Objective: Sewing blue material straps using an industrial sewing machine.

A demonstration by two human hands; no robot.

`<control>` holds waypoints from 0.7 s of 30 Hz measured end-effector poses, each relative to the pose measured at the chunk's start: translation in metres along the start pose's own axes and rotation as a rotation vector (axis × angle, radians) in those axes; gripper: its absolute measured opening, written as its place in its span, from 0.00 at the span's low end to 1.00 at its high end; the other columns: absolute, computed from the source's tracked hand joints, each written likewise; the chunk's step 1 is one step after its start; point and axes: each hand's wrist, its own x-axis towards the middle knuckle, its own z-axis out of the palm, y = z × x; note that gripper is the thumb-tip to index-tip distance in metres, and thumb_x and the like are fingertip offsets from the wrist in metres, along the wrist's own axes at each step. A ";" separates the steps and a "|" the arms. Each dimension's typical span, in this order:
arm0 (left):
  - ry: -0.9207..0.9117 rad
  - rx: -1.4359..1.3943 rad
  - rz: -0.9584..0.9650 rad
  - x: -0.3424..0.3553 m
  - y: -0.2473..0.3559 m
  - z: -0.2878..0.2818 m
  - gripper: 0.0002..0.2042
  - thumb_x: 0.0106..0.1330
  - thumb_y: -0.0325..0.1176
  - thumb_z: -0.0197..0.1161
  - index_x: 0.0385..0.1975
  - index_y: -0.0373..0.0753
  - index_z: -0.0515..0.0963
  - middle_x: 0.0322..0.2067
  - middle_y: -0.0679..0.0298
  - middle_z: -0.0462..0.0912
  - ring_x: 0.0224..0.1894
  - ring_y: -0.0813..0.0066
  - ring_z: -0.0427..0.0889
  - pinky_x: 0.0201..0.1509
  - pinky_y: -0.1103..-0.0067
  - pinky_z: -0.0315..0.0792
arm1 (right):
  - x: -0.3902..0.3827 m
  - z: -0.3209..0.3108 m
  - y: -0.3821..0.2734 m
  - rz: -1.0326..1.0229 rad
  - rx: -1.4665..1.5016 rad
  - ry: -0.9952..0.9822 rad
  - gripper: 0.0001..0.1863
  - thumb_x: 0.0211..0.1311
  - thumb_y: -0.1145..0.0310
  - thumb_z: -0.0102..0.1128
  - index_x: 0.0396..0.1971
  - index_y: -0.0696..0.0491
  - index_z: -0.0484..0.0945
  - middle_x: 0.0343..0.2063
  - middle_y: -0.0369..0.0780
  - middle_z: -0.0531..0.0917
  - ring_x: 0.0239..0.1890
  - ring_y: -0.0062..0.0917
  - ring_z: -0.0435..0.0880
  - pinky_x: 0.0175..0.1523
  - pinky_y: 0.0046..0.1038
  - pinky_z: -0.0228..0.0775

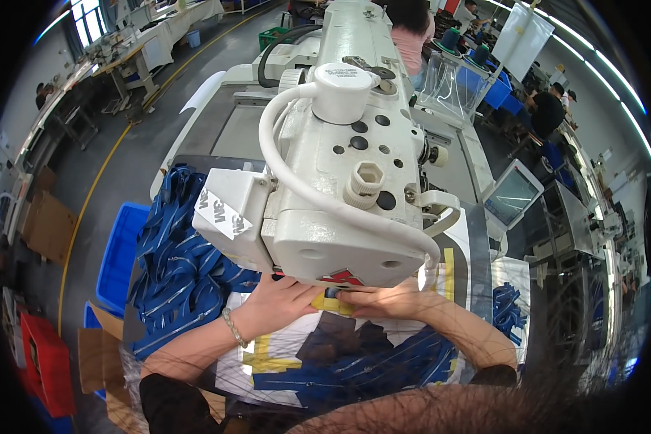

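Note:
My left hand (pixel 282 296) lies with extended fingers beneath the front of a white industrial sewing machine (pixel 304 217), beside a yellow piece (pixel 328 304). My right hand (pixel 394 302) reaches in from the other side, fingertips closed at a small dark piece by the yellow one; what they grip is unclear. The machine hides some fingertips and the needle area. Below my hands lie dark brown pieces (pixel 325 336) and blue zipper strips (pixel 369 369) on a white surface with yellow tape (pixel 275 362). A tangled pile of blue zippers (pixel 170 246) lies left.
A smaller blue zipper bundle (pixel 506 307) and a screen (pixel 512 189) are at the right. A blue bin (pixel 116 253), red crate (pixel 43 354) and cardboard box (pixel 101 362) stand left. A co-worker in pink (pixel 409 43) is behind the machine; others sit farther right.

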 end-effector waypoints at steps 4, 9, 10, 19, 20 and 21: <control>-0.034 0.096 -0.027 -0.001 0.006 0.000 0.30 0.51 0.48 0.64 0.56 0.49 0.70 0.54 0.75 0.70 0.57 0.75 0.64 0.54 0.58 0.59 | 0.002 -0.007 -0.004 0.071 0.002 -0.093 0.25 0.40 0.60 0.73 0.44 0.38 0.79 0.46 0.30 0.80 0.48 0.29 0.77 0.52 0.34 0.69; -0.046 0.126 -0.051 -0.003 0.008 0.002 0.27 0.53 0.49 0.61 0.56 0.51 0.71 0.52 0.78 0.71 0.56 0.76 0.65 0.53 0.61 0.56 | 0.001 -0.004 -0.004 0.039 0.034 -0.015 0.23 0.37 0.61 0.71 0.39 0.45 0.79 0.45 0.30 0.77 0.50 0.25 0.74 0.51 0.34 0.63; -0.049 0.117 -0.058 -0.003 0.009 0.002 0.27 0.54 0.48 0.61 0.56 0.51 0.71 0.51 0.79 0.72 0.55 0.77 0.65 0.53 0.62 0.55 | 0.000 -0.003 -0.003 0.032 0.031 -0.006 0.23 0.37 0.61 0.71 0.39 0.45 0.79 0.44 0.29 0.77 0.50 0.25 0.73 0.50 0.34 0.63; -0.013 0.070 -0.093 -0.001 0.012 -0.001 0.21 0.57 0.44 0.60 0.52 0.51 0.73 0.45 0.79 0.75 0.47 0.80 0.70 0.51 0.70 0.56 | -0.004 0.006 -0.001 -0.037 -0.052 0.081 0.22 0.38 0.60 0.70 0.39 0.45 0.78 0.42 0.28 0.77 0.46 0.22 0.72 0.44 0.32 0.57; 0.000 0.065 -0.088 0.000 0.012 0.000 0.20 0.57 0.44 0.60 0.51 0.51 0.74 0.44 0.78 0.75 0.46 0.80 0.70 0.51 0.71 0.57 | -0.005 0.007 -0.002 -0.039 -0.091 0.079 0.22 0.38 0.60 0.70 0.38 0.45 0.78 0.41 0.28 0.76 0.45 0.22 0.72 0.44 0.32 0.57; 0.014 0.061 -0.095 0.000 0.012 0.000 0.20 0.57 0.44 0.60 0.51 0.51 0.74 0.44 0.78 0.75 0.46 0.80 0.70 0.51 0.71 0.57 | -0.007 0.007 -0.004 -0.039 -0.095 0.078 0.22 0.38 0.60 0.70 0.38 0.45 0.78 0.41 0.28 0.76 0.45 0.22 0.72 0.44 0.32 0.57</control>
